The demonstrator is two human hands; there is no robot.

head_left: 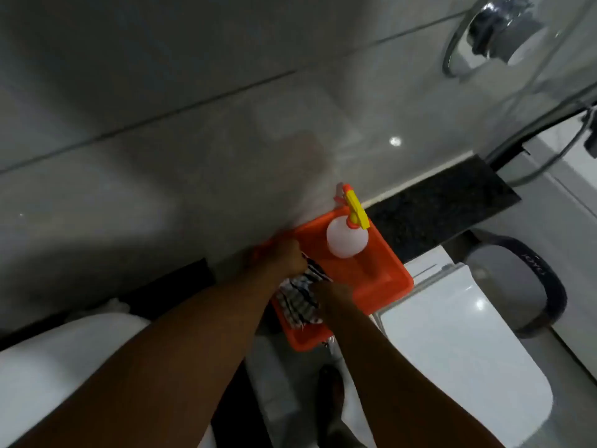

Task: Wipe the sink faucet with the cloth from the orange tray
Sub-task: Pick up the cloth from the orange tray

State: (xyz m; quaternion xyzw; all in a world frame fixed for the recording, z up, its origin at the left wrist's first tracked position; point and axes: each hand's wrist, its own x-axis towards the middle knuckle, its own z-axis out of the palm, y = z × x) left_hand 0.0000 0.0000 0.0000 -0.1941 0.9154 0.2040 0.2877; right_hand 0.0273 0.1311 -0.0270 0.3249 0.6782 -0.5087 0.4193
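An orange tray (384,279) sits on the dark counter against the tiled wall. A checked black-and-white cloth (298,303) lies in its near left part. My left hand (286,258) is closed on the cloth's upper end at the tray's left rim. My right hand (332,297) grips the cloth from the right side. The sink faucet is out of view; only the white basin's edge (80,344) shows at the lower left.
A white spray bottle (345,240) with a yellow trigger stands in the tray's far end. A white toilet tank lid (452,334) lies right of the tray, with a dark seat ring (533,286) beyond. A chrome towel ring (484,37) hangs on the wall top right.
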